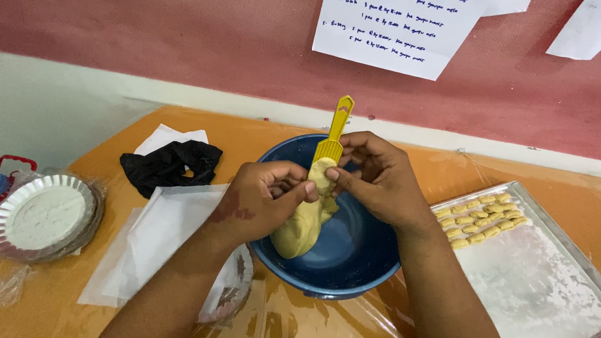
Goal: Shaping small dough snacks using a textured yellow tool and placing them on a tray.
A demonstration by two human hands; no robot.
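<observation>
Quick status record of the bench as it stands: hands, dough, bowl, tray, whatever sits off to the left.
left hand: holds the dough lump, thumb on its top
right hand: pinches the dough onto the yellow comb tool
blue bowl: under both hands, the dough hangs into it
metal tray: right of the bowl, floured, two rows of shaped pieces at its far end
foil plate: far left, holds white flour
black cloth: behind the white paper
table: orange, plastic-covered

An orange tabletop (579, 205) stands against a reddish wall (185, 38); white paper sheets (392, 25) hang on that wall.
</observation>
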